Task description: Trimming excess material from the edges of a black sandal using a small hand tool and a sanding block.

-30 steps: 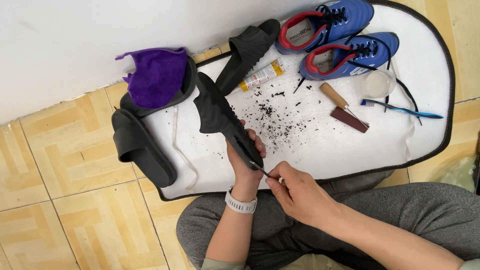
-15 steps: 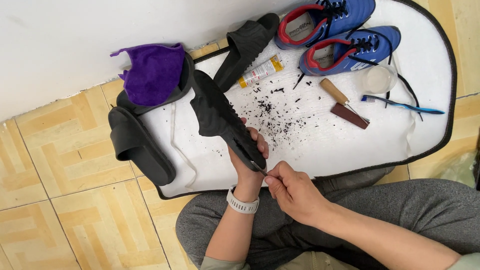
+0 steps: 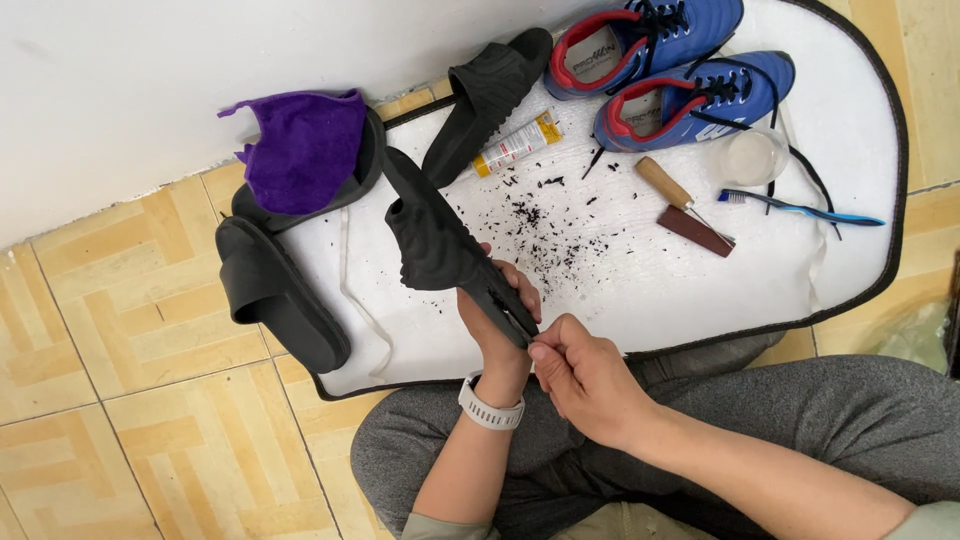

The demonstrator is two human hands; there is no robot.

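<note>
The black rubber slide sandal [image 3: 440, 245] is held up above the white foam mat with a black border [image 3: 640, 290], over the near edge of this mat. Its heel end sits in the left hand [image 3: 497, 320], and its toe end points away toward the far-left corner of the mat. The left hand is closed around the sandal, with the fingers wrapped over its edge; a white wristwatch [image 3: 488, 410] is on this wrist. The right hand [image 3: 585, 375] is just beside the left hand and touches the heel end of the sandal. Its fingers are pinched together on something thin, but I cannot tell what it is.

Black crumbs [image 3: 545, 225] lie scattered in the middle of the mat. 2 blue sport shoes with red lining [image 3: 680, 70] stand at the far-right corner. Near them are a wooden-handled tool [image 3: 668, 187], a brown flat block [image 3: 700, 230], a blue toothbrush [image 3: 800, 208] and a clear round cup [image 3: 752, 155]. A yellow-white tube [image 3: 517, 143] lies near the far edge, beside another black slide sandal [image 3: 490, 95]. A purple cloth [image 3: 305, 148] covers a third black sandal [image 3: 362, 172] at the far-left corner, and a fourth black sandal [image 3: 280, 295] lies across the left edge.

Compared with 0.5 second ago, the held sandal is tilted a little more and the right hand is closer to its heel end.
</note>
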